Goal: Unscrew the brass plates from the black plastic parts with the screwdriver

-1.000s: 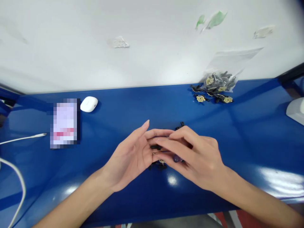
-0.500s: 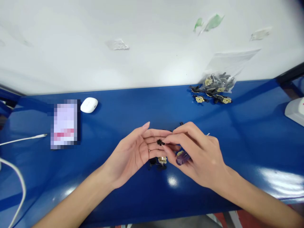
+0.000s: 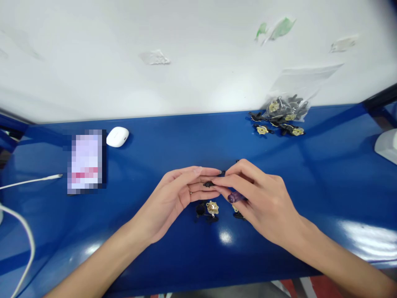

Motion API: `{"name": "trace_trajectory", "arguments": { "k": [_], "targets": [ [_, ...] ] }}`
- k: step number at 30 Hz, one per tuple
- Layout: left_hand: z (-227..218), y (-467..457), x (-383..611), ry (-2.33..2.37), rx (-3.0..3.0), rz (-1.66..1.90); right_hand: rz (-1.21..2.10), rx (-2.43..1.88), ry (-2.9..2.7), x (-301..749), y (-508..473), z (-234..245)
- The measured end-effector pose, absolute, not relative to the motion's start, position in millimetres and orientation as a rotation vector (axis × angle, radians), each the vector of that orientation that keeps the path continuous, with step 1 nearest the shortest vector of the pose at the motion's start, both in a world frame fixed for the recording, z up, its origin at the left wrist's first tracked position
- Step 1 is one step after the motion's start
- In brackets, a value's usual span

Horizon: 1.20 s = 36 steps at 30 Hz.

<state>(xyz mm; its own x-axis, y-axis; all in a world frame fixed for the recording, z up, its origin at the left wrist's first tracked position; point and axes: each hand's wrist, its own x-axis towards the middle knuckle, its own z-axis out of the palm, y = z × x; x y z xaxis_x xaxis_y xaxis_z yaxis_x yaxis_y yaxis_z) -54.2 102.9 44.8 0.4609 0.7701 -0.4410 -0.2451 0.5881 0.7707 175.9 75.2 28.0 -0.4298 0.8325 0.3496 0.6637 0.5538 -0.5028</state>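
Palm turned up, my left hand (image 3: 172, 200) is open, its fingers stretched out and together and its thumb drawn in over the index finger. Against those fingers lies a small black plastic part (image 3: 208, 184), pinched by the thumb and index fingertips of my right hand (image 3: 263, 198). A purple-handled screwdriver (image 3: 235, 197) is tucked under the right hand's curled fingers; its shaft is hidden. Just below the hands, a gold round metal piece (image 3: 212, 208) lies beside a black round piece (image 3: 200, 210). More parts are partly covered by the right hand.
Black and gold assemblies (image 3: 262, 130) lie at the back right by a clear plastic bag (image 3: 291, 105) of similar ones. At left are a blurred-out phone (image 3: 85, 161), a white earbud case (image 3: 118, 137) and a white cable (image 3: 46, 179). A white object (image 3: 387, 147) stands far right.
My left thumb has come down over the index finger and the left fingers have tilted inward. The black part has turned slightly in the right fingertips. More loose parts show below the hands.
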Motion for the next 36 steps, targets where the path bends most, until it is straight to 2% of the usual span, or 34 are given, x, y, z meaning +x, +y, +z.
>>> {"name": "trace_trajectory", "arguments": {
  "k": [17,22,36],
  "targets": [
    [45,110,-59,0.912,0.593,0.810,0.320,-1.323,-1.850,171,73,40],
    [43,114,-63,0.997,0.562,0.926,0.441,-1.330,-2.009,177,79,37],
    [39,116,-63,1.045,0.544,0.965,0.300,-1.230,-2.353,179,78,22]
  ]
}}
